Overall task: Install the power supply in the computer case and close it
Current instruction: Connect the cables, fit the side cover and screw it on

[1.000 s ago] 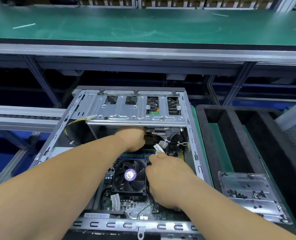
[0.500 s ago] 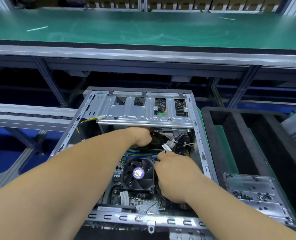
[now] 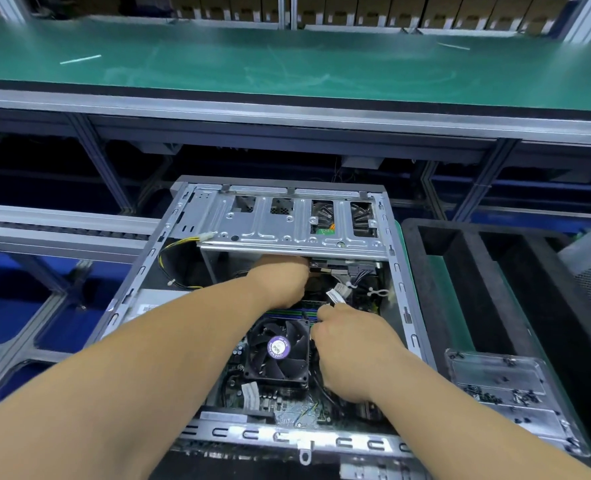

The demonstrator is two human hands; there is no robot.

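Both forearms are bare from the bottom edge of the view up to the wrists: no sleeves, gloves, watch or rings show. The left hand [image 3: 280, 282] and right hand [image 3: 353, 351] show their backs, knuckles rounded; the fingertips are mostly hidden.

Electronics assembly line — green-matted workbench [image 3: 287, 67], aluminium framing [image 3: 474, 188].

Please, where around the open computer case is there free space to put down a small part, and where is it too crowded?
Free: the green bench top beyond the computer case, and the green strip between the case and the black foam tray. Crowded: inside the case, where both hands, left and right, work beside the fan among cables.
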